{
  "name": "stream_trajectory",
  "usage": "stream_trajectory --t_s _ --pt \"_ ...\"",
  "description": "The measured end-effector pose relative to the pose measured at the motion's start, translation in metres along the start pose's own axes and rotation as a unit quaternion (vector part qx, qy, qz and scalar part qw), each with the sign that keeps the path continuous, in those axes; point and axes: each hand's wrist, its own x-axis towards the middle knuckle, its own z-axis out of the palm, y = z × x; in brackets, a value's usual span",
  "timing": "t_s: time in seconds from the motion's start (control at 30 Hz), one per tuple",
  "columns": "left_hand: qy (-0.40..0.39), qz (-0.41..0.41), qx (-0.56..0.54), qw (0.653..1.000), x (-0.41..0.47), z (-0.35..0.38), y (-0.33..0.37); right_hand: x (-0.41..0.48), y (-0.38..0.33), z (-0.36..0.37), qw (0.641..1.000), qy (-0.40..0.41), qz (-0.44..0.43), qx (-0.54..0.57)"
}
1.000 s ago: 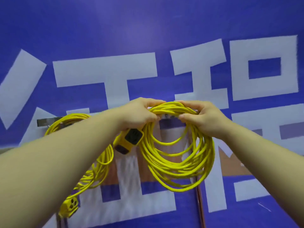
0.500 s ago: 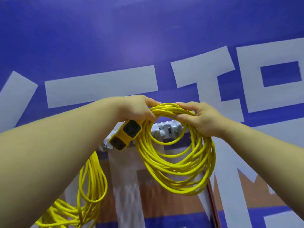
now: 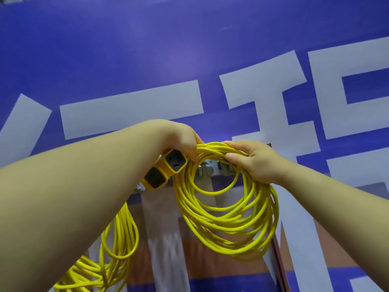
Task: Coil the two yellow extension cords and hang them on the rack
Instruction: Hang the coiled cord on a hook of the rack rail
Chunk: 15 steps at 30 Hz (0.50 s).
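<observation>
A blue wall [image 3: 147, 49] printed with large white characters fills the view, with a brown panel seen toward its lower edge. In front of it, a coiled yellow extension cord [image 3: 227, 228] is held up by its top, and its loops hang down across the right half of the rack [image 3: 207, 170]. A second yellow extension cord [image 3: 117, 249] is seen below the rack's left end, dangling in loose loops toward the wall's lower left corner. Its upper part is hidden behind the left forearm, so it cannot be told whether it is hooked. The rack is a grey metal bar with hooks fixed to the wall, tilted in the view, and only its middle shows through the held coil. The top of the coil is grasped by the right hand [image 3: 256, 161], with fingers curled over the strands and the thumb pressed beneath. The same bundle is clasped from the other side by the left hand [image 3: 181, 140]. A yellow socket block [image 3: 166, 171] with dark faces juts out from under that hand, at the coil's left edge.
</observation>
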Motion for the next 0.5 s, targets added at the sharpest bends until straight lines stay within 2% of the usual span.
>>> stream_trajectory --t_s 0.2,0.5 --pt "-0.028 -0.025 0.016 0.999 -0.002 -0.002 0.001 0.001 0.004 -0.001 1.000 0.000 0.001 0.000" --pt "-0.016 -0.018 -0.041 0.999 -0.016 0.018 -0.003 0.004 0.007 -0.007 0.998 -0.021 0.002 0.063"
